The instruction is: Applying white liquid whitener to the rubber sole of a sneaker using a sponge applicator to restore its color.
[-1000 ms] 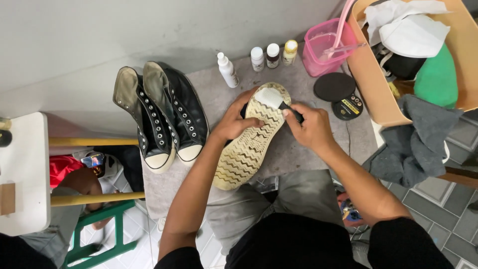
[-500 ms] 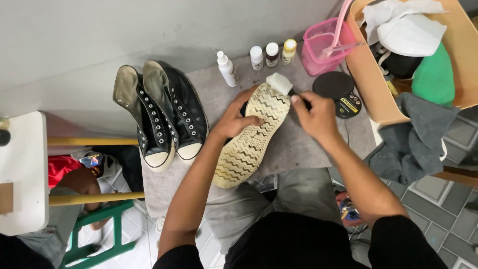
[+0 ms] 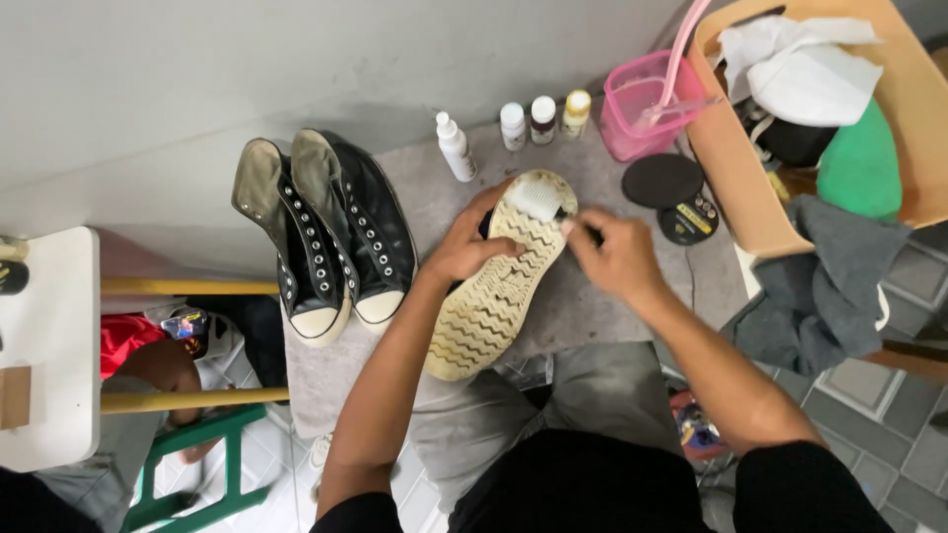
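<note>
Grey mat [image 3: 592, 306] under a pale wall, bottles [image 3: 513, 126] lined along the back. Left hand [image 3: 474, 247] clamped over the upturned shoe [image 3: 489, 306], sole up, mid-mat. Right hand [image 3: 617, 257] closed on a small brush [image 3: 538, 197] at the toe end (handle mostly hidden). Best scrubbed in short strokes along the zigzag grooves, shoe pinned flat, well apart from the pink tub [image 3: 642, 104].
</note>
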